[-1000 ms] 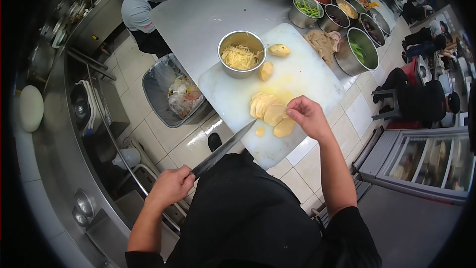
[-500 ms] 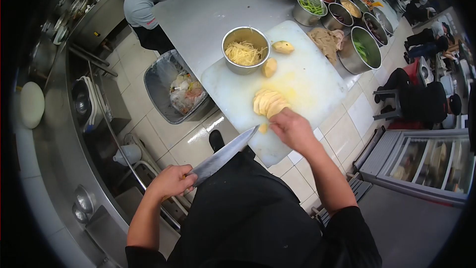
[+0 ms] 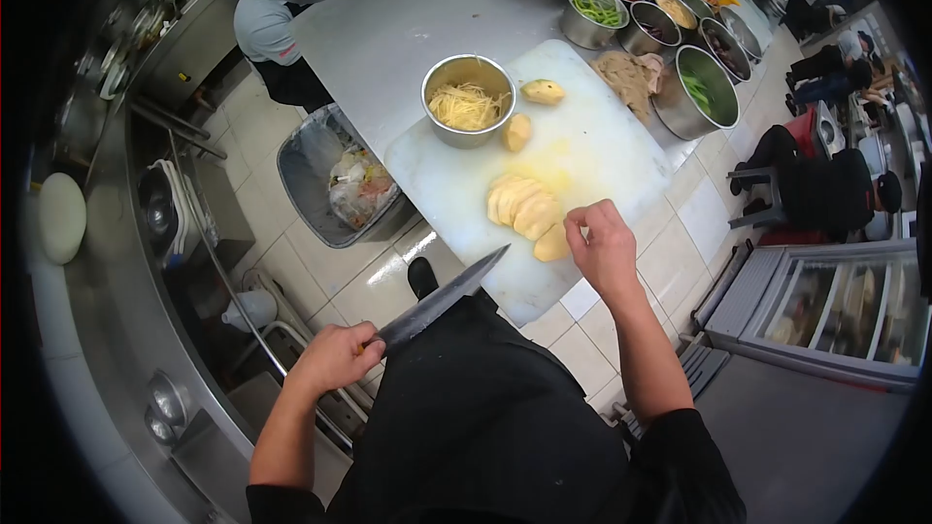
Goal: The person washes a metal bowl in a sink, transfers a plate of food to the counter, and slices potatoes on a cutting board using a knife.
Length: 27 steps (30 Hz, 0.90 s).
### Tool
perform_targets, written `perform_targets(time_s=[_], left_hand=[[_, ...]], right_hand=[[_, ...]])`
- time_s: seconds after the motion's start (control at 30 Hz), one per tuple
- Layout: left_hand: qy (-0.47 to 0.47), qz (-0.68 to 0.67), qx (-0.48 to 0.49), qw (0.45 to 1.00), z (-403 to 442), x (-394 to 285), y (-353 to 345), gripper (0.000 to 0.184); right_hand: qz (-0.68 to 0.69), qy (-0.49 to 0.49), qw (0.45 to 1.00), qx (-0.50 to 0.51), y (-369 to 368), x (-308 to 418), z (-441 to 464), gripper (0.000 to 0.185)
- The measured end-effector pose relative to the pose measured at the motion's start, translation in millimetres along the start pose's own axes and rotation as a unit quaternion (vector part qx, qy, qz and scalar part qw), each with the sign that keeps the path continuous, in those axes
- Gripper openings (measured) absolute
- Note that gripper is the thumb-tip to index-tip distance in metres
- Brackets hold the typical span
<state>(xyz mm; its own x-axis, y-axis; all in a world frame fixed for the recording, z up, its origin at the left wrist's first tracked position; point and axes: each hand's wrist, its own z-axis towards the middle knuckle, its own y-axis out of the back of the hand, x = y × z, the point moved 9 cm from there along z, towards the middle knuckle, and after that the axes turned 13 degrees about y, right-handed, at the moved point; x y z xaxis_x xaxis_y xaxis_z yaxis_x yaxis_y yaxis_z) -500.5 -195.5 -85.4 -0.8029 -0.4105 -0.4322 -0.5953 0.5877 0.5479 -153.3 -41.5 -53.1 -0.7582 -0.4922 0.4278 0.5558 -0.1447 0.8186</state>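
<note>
My left hand is closed round the handle of a large knife, whose tip lies over the near edge of the white cutting board. Overlapping pale yellow slices lie on the board, with one slice at their near end. Just right of that slice is my right hand, its fingers pinched together; what they hold, if anything, is too small to make out. Farther back on the board are two peeled pieces and a metal pot of thin yellow shreds.
A crumpled cloth and a pot with green vegetables stand right of the board, with several metal containers behind. A lined bin is on the floor at left. Another person is at the table's far left.
My right hand moved in over the near slices, then back out to the right. The near slices are closer together, and a small scrap beside them no longer shows. The knife stays in my left hand.
</note>
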Motion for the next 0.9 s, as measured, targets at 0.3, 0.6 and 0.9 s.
perform_targets(time_s=[0.3, 0.6, 0.9], left_hand=[[-0.009, 0.004, -0.026, 1.0, -3.7, -10.0, -2.5, 0.027], [-0.029, -0.035, -0.047, 0.998, -11.6, -9.2, -13.6, 0.025], [-0.064, -0.011, -0.012, 0.998, 12.3, -20.4, 5.6, 0.022]], right_hand=[[-0.044, -0.055, 0.993, 0.093, -35.8, 21.9, -4.1, 0.02], [-0.048, -0.144, 0.976, 0.154, -22.1, -4.9, -30.5, 0.062], [-0.034, -0.287, 0.932, 0.218, -11.7, -12.7, -52.3, 0.044]])
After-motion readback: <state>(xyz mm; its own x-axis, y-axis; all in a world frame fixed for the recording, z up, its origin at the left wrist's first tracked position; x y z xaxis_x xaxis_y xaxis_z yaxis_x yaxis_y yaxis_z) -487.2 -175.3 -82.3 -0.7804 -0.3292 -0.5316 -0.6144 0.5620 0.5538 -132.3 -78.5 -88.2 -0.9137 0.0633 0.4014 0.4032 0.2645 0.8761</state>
